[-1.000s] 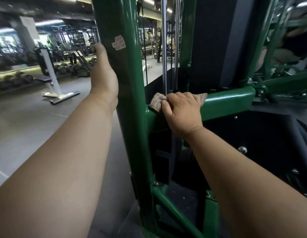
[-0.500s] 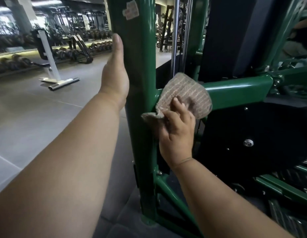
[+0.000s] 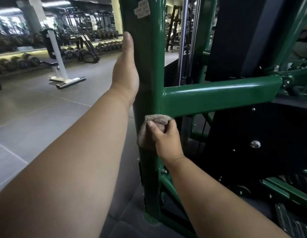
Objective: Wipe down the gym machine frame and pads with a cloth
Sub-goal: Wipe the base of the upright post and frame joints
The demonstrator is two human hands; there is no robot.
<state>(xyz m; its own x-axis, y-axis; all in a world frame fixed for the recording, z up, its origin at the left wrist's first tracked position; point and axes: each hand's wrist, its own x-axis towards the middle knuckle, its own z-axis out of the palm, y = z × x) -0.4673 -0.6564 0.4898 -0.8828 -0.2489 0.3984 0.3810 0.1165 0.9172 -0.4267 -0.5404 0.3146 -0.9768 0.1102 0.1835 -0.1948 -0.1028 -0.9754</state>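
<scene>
- Cloth (image 3: 153,124): a brownish rag bunched against the green upright post (image 3: 146,86), just below where the crossbar (image 3: 221,95) joins it.
- White bench (image 3: 61,66): on the grey floor well to the left of the post.
- Left hand (image 3: 126,73): laid against the post's left side above the joint, thumb straight up; its fingers are hidden behind the post.
- Right hand (image 3: 164,138): fingers and thumb curled round the cloth, pressing it to the post.
- Crossbar: runs right from the post.
</scene>
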